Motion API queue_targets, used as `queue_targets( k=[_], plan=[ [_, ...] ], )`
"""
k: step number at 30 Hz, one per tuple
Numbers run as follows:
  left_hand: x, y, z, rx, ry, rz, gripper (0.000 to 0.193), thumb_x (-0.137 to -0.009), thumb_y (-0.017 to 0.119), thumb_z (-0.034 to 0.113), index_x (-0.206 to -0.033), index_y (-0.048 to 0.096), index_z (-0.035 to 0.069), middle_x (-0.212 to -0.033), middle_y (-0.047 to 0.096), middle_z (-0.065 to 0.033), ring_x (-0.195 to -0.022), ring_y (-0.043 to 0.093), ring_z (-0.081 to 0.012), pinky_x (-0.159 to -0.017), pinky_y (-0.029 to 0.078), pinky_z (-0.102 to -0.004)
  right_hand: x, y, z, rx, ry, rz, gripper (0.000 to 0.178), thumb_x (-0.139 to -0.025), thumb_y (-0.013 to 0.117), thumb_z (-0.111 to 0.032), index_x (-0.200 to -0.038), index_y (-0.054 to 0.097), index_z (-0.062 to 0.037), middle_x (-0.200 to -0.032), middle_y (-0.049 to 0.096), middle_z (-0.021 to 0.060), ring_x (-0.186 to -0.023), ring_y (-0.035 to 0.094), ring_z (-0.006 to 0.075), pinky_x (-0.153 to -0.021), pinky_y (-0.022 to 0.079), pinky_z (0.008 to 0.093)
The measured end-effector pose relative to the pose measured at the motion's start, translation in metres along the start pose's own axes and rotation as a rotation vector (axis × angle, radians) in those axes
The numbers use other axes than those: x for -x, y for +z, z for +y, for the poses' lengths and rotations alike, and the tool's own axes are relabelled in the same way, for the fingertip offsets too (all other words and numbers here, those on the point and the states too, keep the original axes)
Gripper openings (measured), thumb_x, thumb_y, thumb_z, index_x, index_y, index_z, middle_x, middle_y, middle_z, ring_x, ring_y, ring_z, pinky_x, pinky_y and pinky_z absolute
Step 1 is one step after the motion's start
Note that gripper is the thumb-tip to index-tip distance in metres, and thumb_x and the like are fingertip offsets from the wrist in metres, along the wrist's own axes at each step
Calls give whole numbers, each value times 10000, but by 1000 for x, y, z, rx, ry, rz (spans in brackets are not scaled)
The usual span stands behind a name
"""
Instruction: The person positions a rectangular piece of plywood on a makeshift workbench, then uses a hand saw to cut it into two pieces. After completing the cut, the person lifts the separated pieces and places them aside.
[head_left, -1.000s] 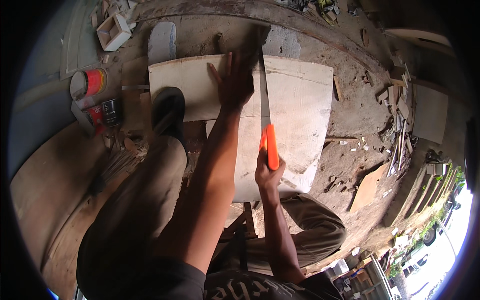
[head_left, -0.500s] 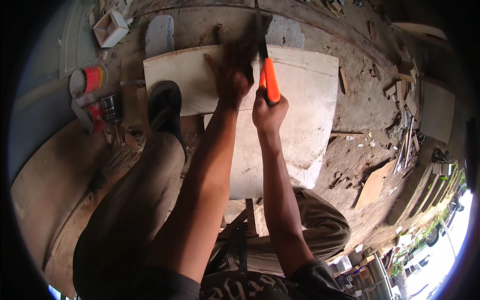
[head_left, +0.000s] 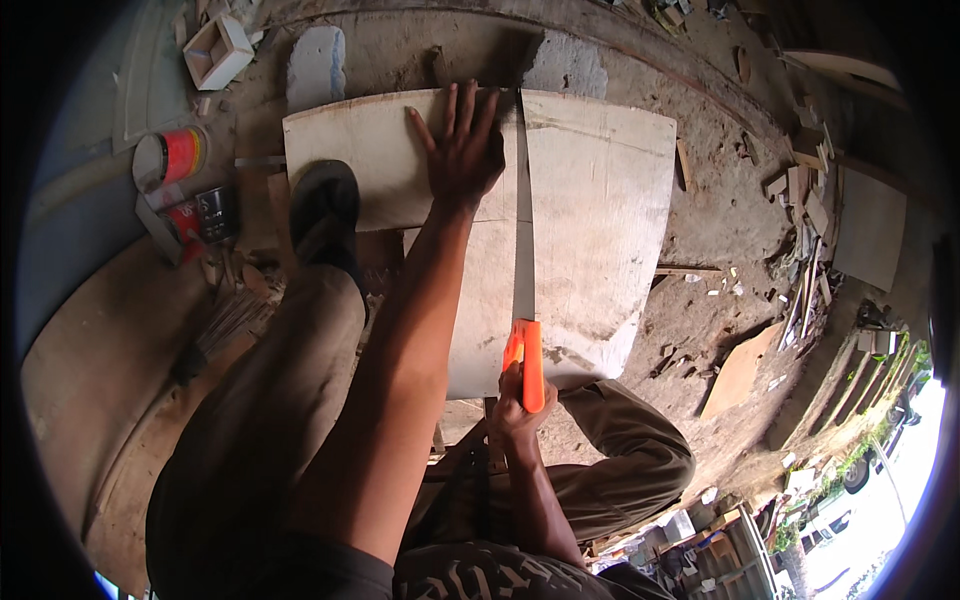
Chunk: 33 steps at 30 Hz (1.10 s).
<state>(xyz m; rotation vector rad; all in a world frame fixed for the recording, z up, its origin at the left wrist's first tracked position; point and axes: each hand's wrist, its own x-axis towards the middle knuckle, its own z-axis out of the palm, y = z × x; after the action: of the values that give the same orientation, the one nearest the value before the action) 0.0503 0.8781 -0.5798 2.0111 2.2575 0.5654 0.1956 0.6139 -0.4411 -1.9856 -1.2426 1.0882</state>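
Observation:
My right hand (head_left: 522,402) is wrapped round the orange handle of a handsaw (head_left: 525,262), close to my body. The long blade points away from me over a pale plywood board (head_left: 600,220), its tip at the board's far edge. Flat on the board's far part, just left of the blade, rests my left hand (head_left: 465,155) with its fingers spread. My left foot in a dark slipper (head_left: 325,205) stands on the board's left part.
Two grey blocks (head_left: 317,68) show beyond the board's far edge. Paint tins (head_left: 172,158) stand at the left, near a small wooden box (head_left: 218,52). Wood scraps (head_left: 800,200) and a thin brown panel (head_left: 740,370) lie on the dirt floor at the right.
My right hand has pulled the saw back toward my body, from the board's far edge to its near edge. The left hand stays at about the same place on the board.

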Motion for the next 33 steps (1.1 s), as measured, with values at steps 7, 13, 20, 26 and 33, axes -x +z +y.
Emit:
queue_targets(
  k=[7,13,20,26,33],
  plan=[
    [-3,0,2,-97,-10,-46,538,-904,559,288,-1429,467,217,-1540,381,-28,-1467,280,-234,-1121,57,-720,-132,36,-42,-173,-63,20,198,-910,522,-74,-852,648,67,-563,487,-24,-538,446,34,-485,373,237],
    [-1,1,3,26,16,87,560,-878,554,255,-1433,480,275,-1486,466,-32,-1403,394,-256,-1098,117,-746,-228,72,-93,-111,-153,18,124,-807,560,-68,-728,580,24,-586,540,180,-520,522,200,-544,449,361],
    [-2,-4,3,-125,-19,-50,554,-898,550,287,-1441,455,228,-1542,379,-44,-1455,308,-238,-1124,60,-714,-101,36,-22,-130,-95,24,279,-941,563,-152,-726,568,25,-564,487,-3,-564,447,53,-480,348,273],
    [2,-3,-1,34,-18,-14,520,-918,527,279,-1434,463,249,-1544,378,-22,-1483,245,-220,-1135,24,-703,6,-4,-4,-112,-13,-25,324,-939,565,-151,-665,498,9,-519,413,17,-488,406,81,-456,330,295],
    [1,2,2,-45,-9,-81,590,-914,521,339,-1486,399,263,-1574,340,-42,-1493,222,-235,-1115,-45,-729,8,-5,-4,-43,23,-42,271,-947,548,-124,-728,557,34,-550,459,1,-554,435,70,-509,358,270]
  ],
)
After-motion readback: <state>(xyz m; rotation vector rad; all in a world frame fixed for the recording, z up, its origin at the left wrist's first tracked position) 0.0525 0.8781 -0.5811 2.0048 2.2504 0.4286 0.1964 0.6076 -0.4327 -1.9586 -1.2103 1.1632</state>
